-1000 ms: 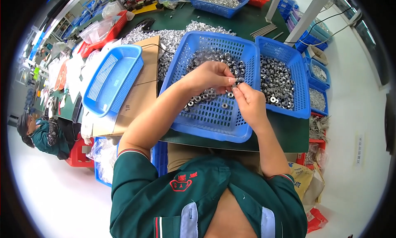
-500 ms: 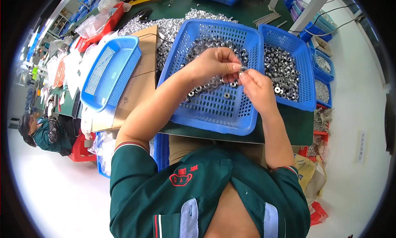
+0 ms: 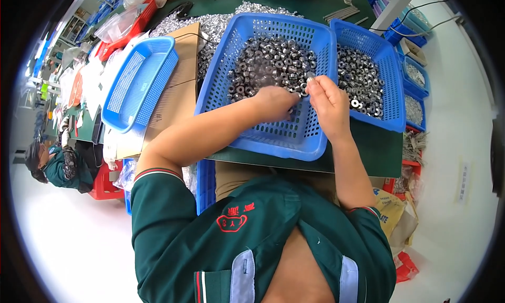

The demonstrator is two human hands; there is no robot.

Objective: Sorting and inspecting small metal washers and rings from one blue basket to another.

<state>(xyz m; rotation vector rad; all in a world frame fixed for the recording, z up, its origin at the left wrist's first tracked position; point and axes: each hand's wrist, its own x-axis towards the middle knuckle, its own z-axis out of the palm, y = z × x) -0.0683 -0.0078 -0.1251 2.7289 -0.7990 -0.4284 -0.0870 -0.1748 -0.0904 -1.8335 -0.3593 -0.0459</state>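
Observation:
Small round metal pieces with centre holes (image 3: pixel 273 61), like collars or nuts, fill the far part of a large blue perforated basket (image 3: pixel 281 145). My left hand (image 3: pixel 274 103) is low over the pile's near edge, back upward and slightly blurred, its fingers curled down and mostly hidden. Beside it, at the basket's right wall, my right hand (image 3: pixel 330 106) is closed in a pinch. A small shiny metal piece (image 3: pixel 310 81) shows at its fingertips; its exact shape cannot be made out.
A second blue basket (image 3: pixel 392 87) of similar pieces stands at the right. At the left, a smaller blue basket (image 3: pixel 139 87) rests on cardboard (image 3: pixel 181 66). Loose silvery parts (image 3: pixel 210 27) are heaped behind, near metal rods (image 3: pixel 342 13). A person (image 3: pixel 58 163) sits far left.
My hands were together at the fingertips above the basket. The left has come down and toward me to the pile's near edge; the right stays raised in its pinch.

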